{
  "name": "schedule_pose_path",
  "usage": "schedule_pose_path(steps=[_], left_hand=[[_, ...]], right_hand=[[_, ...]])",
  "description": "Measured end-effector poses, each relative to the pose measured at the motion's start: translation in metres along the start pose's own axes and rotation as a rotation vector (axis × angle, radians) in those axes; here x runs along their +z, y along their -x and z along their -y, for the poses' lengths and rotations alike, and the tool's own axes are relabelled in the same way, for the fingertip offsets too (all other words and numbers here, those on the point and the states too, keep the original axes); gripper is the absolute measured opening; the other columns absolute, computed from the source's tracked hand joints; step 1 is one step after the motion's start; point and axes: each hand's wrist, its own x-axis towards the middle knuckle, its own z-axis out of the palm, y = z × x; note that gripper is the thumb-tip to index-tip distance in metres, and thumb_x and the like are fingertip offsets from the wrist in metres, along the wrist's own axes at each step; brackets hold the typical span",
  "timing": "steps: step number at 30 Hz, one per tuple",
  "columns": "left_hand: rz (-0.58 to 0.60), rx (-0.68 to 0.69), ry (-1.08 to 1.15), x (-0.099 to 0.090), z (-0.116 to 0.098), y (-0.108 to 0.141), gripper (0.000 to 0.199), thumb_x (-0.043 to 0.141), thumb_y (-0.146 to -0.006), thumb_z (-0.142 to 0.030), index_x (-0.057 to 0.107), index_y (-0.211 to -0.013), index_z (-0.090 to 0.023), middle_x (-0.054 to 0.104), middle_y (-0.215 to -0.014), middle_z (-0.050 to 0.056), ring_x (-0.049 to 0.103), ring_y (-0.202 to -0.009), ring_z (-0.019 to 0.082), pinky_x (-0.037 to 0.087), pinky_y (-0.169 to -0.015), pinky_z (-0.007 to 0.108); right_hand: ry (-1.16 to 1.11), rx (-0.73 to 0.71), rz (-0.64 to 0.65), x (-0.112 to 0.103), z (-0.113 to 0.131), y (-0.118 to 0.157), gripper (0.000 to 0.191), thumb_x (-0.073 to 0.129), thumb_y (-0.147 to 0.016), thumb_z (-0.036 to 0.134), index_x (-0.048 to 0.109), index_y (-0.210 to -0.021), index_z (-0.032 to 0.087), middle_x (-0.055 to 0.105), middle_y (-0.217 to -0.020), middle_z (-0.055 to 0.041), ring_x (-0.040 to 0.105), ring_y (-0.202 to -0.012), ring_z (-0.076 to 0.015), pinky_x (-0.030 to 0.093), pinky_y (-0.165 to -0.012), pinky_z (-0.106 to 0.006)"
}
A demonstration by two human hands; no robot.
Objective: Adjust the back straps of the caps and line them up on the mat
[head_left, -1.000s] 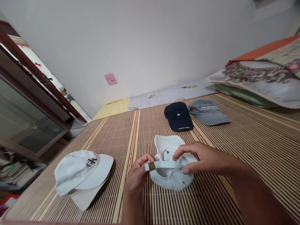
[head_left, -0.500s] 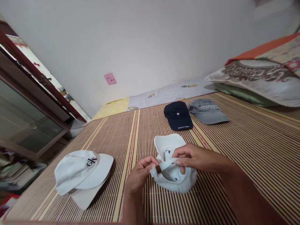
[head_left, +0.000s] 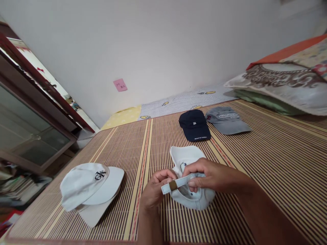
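The left hand (head_left: 154, 190) pinches the pale strap (head_left: 182, 180) beside its brown slider (head_left: 173, 185), the loose end poking out past the fingers; the right hand (head_left: 211, 175) has thumb and fingers closed on the same strap farther along. The strap belongs to a pale cap (head_left: 196, 204), which sits between and below the hands with its hollow facing up and its brim pointing away; it should be light and soft in the crown, bendy but firmer at the brim, neither fragile nor slippery, and the strap (narrow, flat, apparently cloth) is best taken close to the slider.

Around it runs a ribbed, striped mat (head_left: 125, 146); a smooth navy cap (head_left: 194, 126) and a washed-looking grey cap (head_left: 228, 120) lie beyond; a lettered white cap (head_left: 81, 185), its crown creased, rests at left over a beige brim (head_left: 93, 214).
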Motion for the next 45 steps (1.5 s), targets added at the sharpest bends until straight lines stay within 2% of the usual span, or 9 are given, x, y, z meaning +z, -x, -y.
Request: schedule_pose_path(steps=[7, 10, 15, 26, 32, 36, 45], left_hand=[[0.004, -0.015, 0.009, 0.007, -0.003, -0.003, 0.038, 0.085, -0.078, -0.049, 0.072, -0.074, -0.014, 0.065, -0.067, 0.004, 0.052, -0.061, 0.013, 0.036, -0.06, 0.024], [0.022, -0.03, 0.011, 0.008, -0.003, -0.004, 0.036, 0.084, -0.079, -0.048, 0.072, -0.075, -0.014, 0.066, -0.068, 0.004, 0.054, -0.062, 0.014, 0.036, -0.06, 0.025], [-0.013, -0.027, 0.013, 0.005, 0.0, -0.005, 0.038, 0.087, -0.076, -0.048, 0.07, -0.072, -0.014, 0.059, -0.066, 0.001, 0.047, -0.06, 0.011, 0.032, -0.058, 0.024], [-0.004, -0.03, -0.02, 0.007, 0.001, -0.005, 0.038, 0.083, -0.08, -0.048, 0.069, -0.076, -0.014, 0.059, -0.066, 0.0, 0.044, -0.058, 0.01, 0.031, -0.058, 0.023], [0.023, -0.038, 0.026, 0.006, 0.004, -0.004, 0.038, 0.085, -0.077, -0.049, 0.069, -0.075, -0.014, 0.06, -0.068, 0.001, 0.046, -0.06, 0.011, 0.032, -0.058, 0.024], [0.001, -0.05, -0.009, 0.006, 0.006, -0.005, 0.036, 0.083, -0.079, -0.046, 0.068, -0.074, -0.014, 0.061, -0.065, 0.002, 0.046, -0.058, 0.011, 0.031, -0.057, 0.024], [-0.02, -0.053, -0.105, 0.007, 0.001, -0.004, 0.037, 0.081, -0.083, -0.047, 0.065, -0.076, -0.015, 0.057, -0.067, 0.0, 0.044, -0.06, 0.01, 0.032, -0.059, 0.023]], right_hand=[[0.052, 0.039, 0.029, 0.006, 0.003, -0.005, 0.028, 0.063, -0.092, 0.036, 0.07, -0.072, 0.017, 0.071, -0.069, -0.0021, 0.064, -0.068, -0.0158, 0.046, -0.069, -0.027], [0.041, 0.069, 0.025, 0.008, 0.004, -0.004, 0.029, 0.063, -0.092, 0.035, 0.07, -0.071, 0.017, 0.069, -0.065, -0.0018, 0.063, -0.065, -0.0155, 0.046, -0.066, -0.026], [0.048, 0.128, -0.002, 0.01, 0.007, -0.002, 0.027, 0.063, -0.091, 0.036, 0.073, -0.076, 0.016, 0.067, -0.062, -0.0012, 0.061, -0.06, -0.0145, 0.046, -0.062, -0.025], [0.013, 0.111, 0.003, 0.013, 0.008, -0.006, 0.029, 0.062, -0.091, 0.037, 0.075, -0.078, 0.015, 0.068, -0.063, -0.0021, 0.063, -0.06, -0.0148, 0.047, -0.062, -0.025], [0.024, 0.124, -0.029, 0.014, 0.008, -0.005, 0.03, 0.062, -0.091, 0.036, 0.071, -0.07, 0.016, 0.068, -0.061, -0.002, 0.061, -0.059, -0.0144, 0.046, -0.06, -0.025], [0.019, 0.106, 0.0, 0.014, 0.007, -0.006, 0.029, 0.061, -0.092, 0.036, 0.074, -0.076, 0.016, 0.069, -0.062, -0.0024, 0.063, -0.06, -0.0153, 0.047, -0.062, -0.026], [-0.018, 0.121, -0.004, 0.016, 0.004, -0.007, 0.033, 0.061, -0.091, 0.04, 0.069, -0.069, 0.017, 0.07, -0.063, -0.0037, 0.064, -0.061, -0.0166, 0.048, -0.064, -0.027]])
